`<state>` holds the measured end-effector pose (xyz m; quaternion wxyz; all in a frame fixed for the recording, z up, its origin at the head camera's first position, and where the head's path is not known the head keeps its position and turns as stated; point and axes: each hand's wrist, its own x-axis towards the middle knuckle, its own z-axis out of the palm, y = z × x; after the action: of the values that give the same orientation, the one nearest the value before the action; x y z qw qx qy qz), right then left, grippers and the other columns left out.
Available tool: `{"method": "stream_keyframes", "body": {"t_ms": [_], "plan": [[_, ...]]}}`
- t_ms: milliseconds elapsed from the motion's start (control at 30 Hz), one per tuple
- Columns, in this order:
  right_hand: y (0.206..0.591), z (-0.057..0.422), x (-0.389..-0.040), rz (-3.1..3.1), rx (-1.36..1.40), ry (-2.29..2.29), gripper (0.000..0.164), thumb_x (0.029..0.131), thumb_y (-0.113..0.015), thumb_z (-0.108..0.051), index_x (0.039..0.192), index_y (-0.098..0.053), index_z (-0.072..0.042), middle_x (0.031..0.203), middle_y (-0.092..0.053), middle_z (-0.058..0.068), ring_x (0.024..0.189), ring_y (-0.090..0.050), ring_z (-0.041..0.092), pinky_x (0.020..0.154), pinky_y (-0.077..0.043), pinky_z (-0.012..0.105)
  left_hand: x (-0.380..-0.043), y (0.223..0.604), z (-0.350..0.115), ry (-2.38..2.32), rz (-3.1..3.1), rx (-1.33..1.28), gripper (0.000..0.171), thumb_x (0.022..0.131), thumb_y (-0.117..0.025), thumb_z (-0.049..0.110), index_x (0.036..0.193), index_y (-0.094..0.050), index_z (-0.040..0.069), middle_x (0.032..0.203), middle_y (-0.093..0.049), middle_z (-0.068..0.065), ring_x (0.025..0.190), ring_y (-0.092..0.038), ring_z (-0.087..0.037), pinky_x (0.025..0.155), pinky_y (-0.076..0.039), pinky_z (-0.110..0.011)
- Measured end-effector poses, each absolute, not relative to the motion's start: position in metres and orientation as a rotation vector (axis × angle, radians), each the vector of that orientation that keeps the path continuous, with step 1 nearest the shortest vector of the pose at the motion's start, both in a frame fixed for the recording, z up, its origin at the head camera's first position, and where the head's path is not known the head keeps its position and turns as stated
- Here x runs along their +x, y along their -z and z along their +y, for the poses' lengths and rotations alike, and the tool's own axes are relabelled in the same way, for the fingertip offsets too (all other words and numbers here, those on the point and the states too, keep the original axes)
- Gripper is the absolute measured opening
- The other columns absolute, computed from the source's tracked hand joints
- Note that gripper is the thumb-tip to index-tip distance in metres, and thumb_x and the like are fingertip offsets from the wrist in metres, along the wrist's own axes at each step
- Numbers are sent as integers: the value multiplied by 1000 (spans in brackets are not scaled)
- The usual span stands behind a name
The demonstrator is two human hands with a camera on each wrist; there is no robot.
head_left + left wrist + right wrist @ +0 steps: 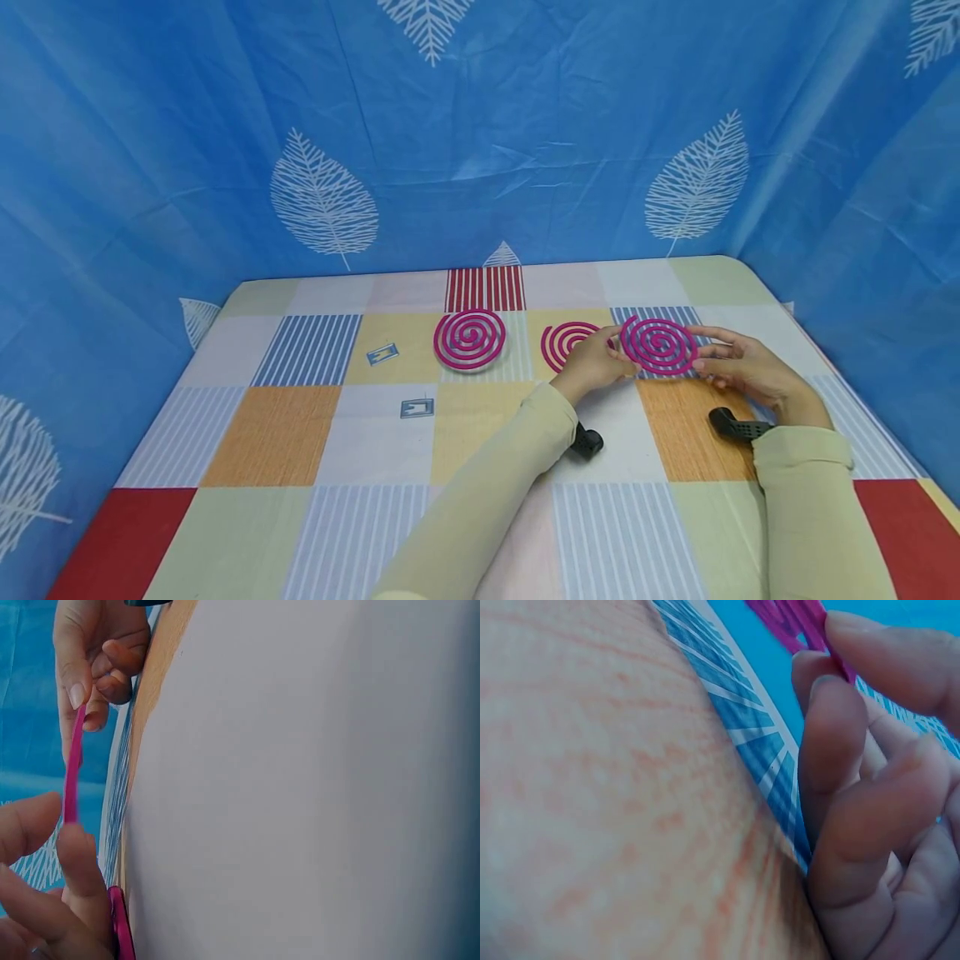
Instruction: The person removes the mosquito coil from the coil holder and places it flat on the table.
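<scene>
In the head view, a magenta mosquito coil [659, 342] is held up flat over the right side of the table. My right hand [761, 375] pinches its right edge between thumb and fingers. At its left edge my left hand [597, 364] grips it with the fingertips. Edge-on, the thin coil [72, 776] spans between both hands in the left wrist view. Part of it shows in the right wrist view, where the right thumb and finger pinch the coil [840, 656]. A second coil [564, 340] lies beneath and behind the left hand, partly covered by it.
A third magenta coil [471, 336] lies farther left on the patchwork tablecloth [375, 433]. Two small printed tags or patches lie left of it, one bluish [417, 407]. A blue curtain [480, 167] with white leaf prints hangs around the table.
</scene>
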<state>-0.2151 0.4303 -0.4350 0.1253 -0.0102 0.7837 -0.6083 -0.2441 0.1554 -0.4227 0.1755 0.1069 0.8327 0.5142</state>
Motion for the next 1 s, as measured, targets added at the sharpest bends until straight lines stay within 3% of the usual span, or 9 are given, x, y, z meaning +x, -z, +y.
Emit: {"method": "stream_keyframes", "body": {"t_ms": [467,667,867,1000], "plan": [[434,427,-217,2289,24,1734,39,106,-70,-8,117,-66,-44,98,-75,-10,70,-55,10,62,-51,23,-247,424,155,-1442,2342,297,67,95,-85,15,156,-57,5,62,-65,1,60,-56,-9,73,-42,-23],[436,426,-220,2316,63,1674,36,106,-70,-9,139,-61,-22,97,-75,-10,70,-56,11,64,-51,23,-248,424,155,-1404,2346,300,69,96,-84,17,158,-56,6,61,-65,2,60,-59,-9,82,-43,-23],[436,426,-219,2348,81,1644,36,107,-69,-9,142,-59,-15,91,-76,-9,73,-61,10,64,-53,22,-249,425,155,-1438,2301,281,68,95,-84,12,157,-57,6,59,-63,2,57,-59,-9,67,-42,-20],[435,424,-219,2372,74,1623,51,108,-68,-9,152,-47,5,85,-75,-5,74,-63,10,64,-55,22,-249,425,156,-1443,2279,258,67,95,-83,11,156,-57,6,58,-62,2,56,-59,-8,62,-42,-19]]}}
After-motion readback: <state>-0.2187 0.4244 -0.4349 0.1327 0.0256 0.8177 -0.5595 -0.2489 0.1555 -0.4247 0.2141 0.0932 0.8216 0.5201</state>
